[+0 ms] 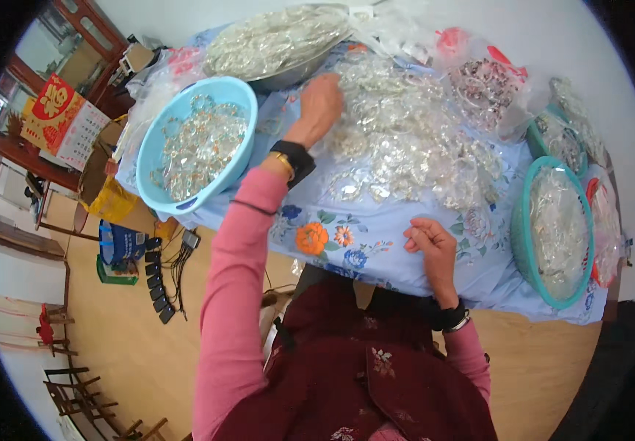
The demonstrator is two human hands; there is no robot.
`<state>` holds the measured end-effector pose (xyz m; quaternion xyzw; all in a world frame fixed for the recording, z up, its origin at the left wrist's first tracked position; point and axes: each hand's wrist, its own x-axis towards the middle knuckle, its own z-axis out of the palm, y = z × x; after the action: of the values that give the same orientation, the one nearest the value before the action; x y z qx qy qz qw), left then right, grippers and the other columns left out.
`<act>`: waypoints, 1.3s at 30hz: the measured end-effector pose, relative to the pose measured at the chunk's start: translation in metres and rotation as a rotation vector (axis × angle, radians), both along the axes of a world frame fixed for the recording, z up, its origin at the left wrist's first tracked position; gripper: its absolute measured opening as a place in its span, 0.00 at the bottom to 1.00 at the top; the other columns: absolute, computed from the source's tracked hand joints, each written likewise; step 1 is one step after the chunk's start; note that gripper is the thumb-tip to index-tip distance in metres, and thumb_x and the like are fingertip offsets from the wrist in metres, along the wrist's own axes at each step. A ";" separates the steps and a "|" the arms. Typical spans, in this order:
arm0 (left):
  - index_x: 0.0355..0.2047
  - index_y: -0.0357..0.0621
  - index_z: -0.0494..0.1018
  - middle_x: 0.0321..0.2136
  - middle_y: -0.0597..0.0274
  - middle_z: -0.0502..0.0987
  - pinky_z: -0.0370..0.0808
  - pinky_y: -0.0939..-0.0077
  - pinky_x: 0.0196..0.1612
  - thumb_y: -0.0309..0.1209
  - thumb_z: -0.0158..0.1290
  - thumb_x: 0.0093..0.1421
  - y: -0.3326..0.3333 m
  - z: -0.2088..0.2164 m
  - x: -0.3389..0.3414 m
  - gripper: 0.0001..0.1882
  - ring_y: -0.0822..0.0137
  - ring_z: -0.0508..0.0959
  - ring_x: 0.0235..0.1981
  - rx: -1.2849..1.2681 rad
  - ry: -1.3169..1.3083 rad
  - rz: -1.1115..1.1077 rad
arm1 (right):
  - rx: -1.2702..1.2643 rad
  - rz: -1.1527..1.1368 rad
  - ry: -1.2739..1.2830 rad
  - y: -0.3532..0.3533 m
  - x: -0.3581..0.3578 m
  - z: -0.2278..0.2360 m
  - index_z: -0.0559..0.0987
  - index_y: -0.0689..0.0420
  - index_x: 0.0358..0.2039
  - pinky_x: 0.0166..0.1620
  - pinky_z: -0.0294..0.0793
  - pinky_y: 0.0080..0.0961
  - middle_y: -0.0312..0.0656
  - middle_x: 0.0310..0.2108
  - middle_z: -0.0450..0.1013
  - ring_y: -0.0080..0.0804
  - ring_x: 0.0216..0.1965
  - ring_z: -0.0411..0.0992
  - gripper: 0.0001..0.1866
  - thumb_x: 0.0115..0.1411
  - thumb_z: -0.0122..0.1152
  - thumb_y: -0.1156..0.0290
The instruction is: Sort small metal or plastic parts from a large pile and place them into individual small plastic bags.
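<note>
The work is judged unfinished: the pile [413,140] is spread loose on the surface [398,220], though packets [203,151] are gathered in the bowl [244,103] left of it and the pan [299,72] at its far left. The left hand's [320,110] fingers are bent at its left edge, the right hand's [433,250] loosely curled before it; whether anything is held cannot be told.

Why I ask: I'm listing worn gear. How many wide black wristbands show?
2: one wristband on the wrist behind the left hand, another wristband behind the right hand. Others may be hidden.
</note>
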<state>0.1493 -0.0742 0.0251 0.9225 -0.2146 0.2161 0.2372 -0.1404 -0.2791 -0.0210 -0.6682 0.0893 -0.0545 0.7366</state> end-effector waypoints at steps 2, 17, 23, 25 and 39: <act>0.44 0.40 0.68 0.41 0.43 0.72 0.68 0.56 0.46 0.31 0.49 0.50 -0.014 0.000 0.032 0.19 0.43 0.71 0.43 -0.057 -0.041 -0.010 | 0.002 0.018 0.017 0.003 0.000 0.002 0.75 0.65 0.39 0.30 0.71 0.17 0.41 0.28 0.75 0.21 0.25 0.71 0.10 0.56 0.53 0.78; 0.52 0.49 0.62 0.37 0.49 0.73 0.65 0.49 0.45 0.41 0.58 0.40 -0.043 0.030 0.058 0.36 0.47 0.70 0.42 0.186 -0.223 0.029 | -0.033 0.029 0.050 0.005 0.002 0.005 0.76 0.66 0.36 0.28 0.71 0.16 0.41 0.26 0.75 0.21 0.23 0.71 0.08 0.57 0.54 0.78; 0.41 0.47 0.72 0.38 0.50 0.72 0.65 0.49 0.44 0.42 0.57 0.43 0.011 0.111 0.103 0.24 0.49 0.69 0.43 0.117 -0.438 0.411 | -0.002 0.025 0.052 0.006 0.003 0.006 0.76 0.66 0.36 0.28 0.71 0.16 0.41 0.26 0.75 0.21 0.23 0.71 0.07 0.56 0.54 0.79; 0.44 0.48 0.71 0.43 0.49 0.70 0.63 0.42 0.46 0.43 0.56 0.45 0.041 0.116 0.121 0.25 0.47 0.67 0.47 0.211 -0.399 0.592 | -0.005 0.020 0.058 0.008 0.002 0.006 0.76 0.66 0.36 0.28 0.71 0.16 0.41 0.26 0.75 0.21 0.23 0.71 0.07 0.56 0.54 0.79; 0.38 0.48 0.74 0.40 0.52 0.73 0.66 0.55 0.49 0.39 0.50 0.54 0.079 0.090 0.122 0.13 0.49 0.70 0.45 -0.143 -0.538 0.306 | -0.098 0.013 0.072 0.008 0.004 0.010 0.76 0.66 0.35 0.28 0.71 0.15 0.41 0.25 0.75 0.20 0.22 0.70 0.07 0.56 0.54 0.79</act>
<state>0.2712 0.0045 0.1151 0.8349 -0.1127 0.4998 0.2011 -0.1366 -0.2715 -0.0112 -0.7055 0.1088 -0.0301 0.6997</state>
